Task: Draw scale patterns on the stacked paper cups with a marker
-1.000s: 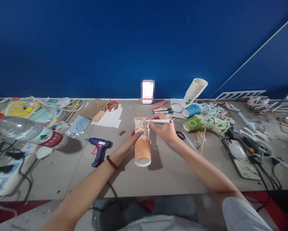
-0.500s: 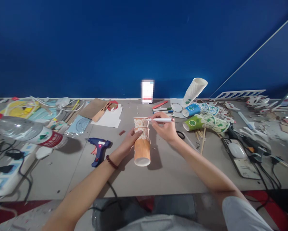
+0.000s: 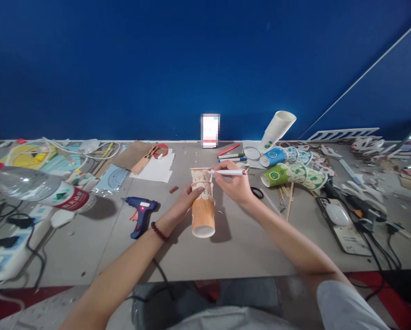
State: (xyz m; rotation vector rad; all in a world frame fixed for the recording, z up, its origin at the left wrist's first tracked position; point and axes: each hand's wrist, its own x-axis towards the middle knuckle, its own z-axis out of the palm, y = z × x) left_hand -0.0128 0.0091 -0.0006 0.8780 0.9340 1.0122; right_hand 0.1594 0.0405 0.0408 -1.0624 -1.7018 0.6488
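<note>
On the table in front of me lies a row of joined orange paper cups [image 3: 203,214], coloured orange with white petal-like patterns, its open end facing me. My left hand [image 3: 189,196] grips the cups from the left, thumb across the top. In my right hand [image 3: 234,183] is a white marker [image 3: 231,173] with a dark red end, held between thumb and fingers. Its tip meets the right side of the far cup, near the rim. Part of the cups is hidden under my left fingers.
A blue glue gun [image 3: 141,215] lies left of my hand, and a water bottle [image 3: 43,188] farther left. Right are green cups [image 3: 291,176], blue cups [image 3: 277,157], a white cup stack [image 3: 277,130], scissors [image 3: 258,193] and a phone [image 3: 349,236]. A blurred screen [image 3: 210,131] stands at the back.
The marker and my right hand have shifted only slightly at the far cup's rim. My left hand keeps its hold, and the cups have barely moved.
</note>
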